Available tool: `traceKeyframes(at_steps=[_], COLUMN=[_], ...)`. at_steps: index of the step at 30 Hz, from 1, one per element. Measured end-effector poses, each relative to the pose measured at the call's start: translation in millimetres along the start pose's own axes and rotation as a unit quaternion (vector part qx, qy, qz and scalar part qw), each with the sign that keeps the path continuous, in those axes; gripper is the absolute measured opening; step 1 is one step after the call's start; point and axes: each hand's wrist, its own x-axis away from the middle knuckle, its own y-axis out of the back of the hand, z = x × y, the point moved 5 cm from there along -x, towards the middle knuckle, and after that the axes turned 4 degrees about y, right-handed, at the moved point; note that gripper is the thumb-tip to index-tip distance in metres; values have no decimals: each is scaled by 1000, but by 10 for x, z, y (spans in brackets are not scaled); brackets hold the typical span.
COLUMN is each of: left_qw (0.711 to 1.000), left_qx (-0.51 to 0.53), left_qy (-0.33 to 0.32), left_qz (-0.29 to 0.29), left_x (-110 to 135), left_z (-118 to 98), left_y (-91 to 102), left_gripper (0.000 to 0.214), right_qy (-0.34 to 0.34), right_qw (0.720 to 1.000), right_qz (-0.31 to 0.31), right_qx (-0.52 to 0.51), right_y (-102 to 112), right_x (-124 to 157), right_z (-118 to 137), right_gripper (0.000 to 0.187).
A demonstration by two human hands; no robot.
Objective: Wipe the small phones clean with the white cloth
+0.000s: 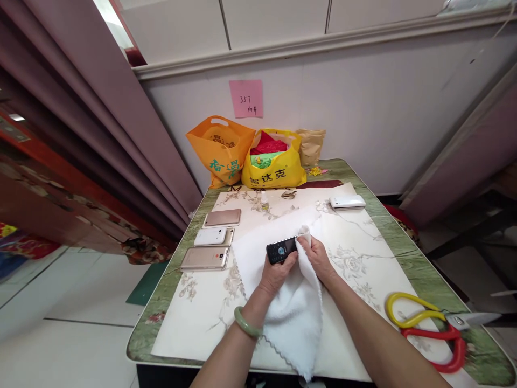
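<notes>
A black keypad phone (281,250) is tilted above the table, its screen and keys facing up. My left hand (275,276) is closed around its lower end, thumb along the near side. A white cloth (293,318) with a scalloped edge hangs from the phone's upper end and spreads over the table below. My right hand (317,257) is closed on a bunched part of this cloth, pressing it against the phone's right end. That end of the phone is hidden under the cloth. A green bangle (247,322) circles my left wrist.
Several phones (205,258) lie at the left; a white phone (347,202) lies at the right. Large scissors (438,326) lie open at the right front edge. An orange bag (222,151), a yellow bag (274,161) and a small bottle (265,202) stand toward the back.
</notes>
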Motion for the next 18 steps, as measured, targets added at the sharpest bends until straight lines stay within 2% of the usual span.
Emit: traceKeyframes(at_steps=[3, 6, 8, 10, 12, 15, 18], left_qw=[1000, 997, 994, 995, 996, 988, 976], left_qx=[3, 70, 105, 90, 54, -4, -54], left_qy=[12, -6, -19, -14, 4, 13, 1], left_qz=[20, 22, 20, 31, 65, 157, 212], left_x=[3, -4, -13, -16, -6, 40, 72], left_z=[3, -58, -87, -79, -44, -6, -11], left_y=[4, 70, 120, 133, 97, -23, -108], left_gripper=[33, 42, 42, 38, 35, 32, 29], right_qy=[-11, -15, -19, -25, -42, -71, -63], right_qw=[1000, 998, 997, 996, 992, 981, 981], right_qz=[-27, -57, -72, -84, -106, -145, -139], right_qx=[13, 25, 20, -5, -48, -111, -122], right_y=[30, 67, 84, 95, 115, 148, 149], right_x=[6, 23, 31, 33, 35, 46, 52], right_z=[-13, -13, -13, -14, -21, -27, 3], right_gripper=[49, 51, 51, 52, 53, 54, 58])
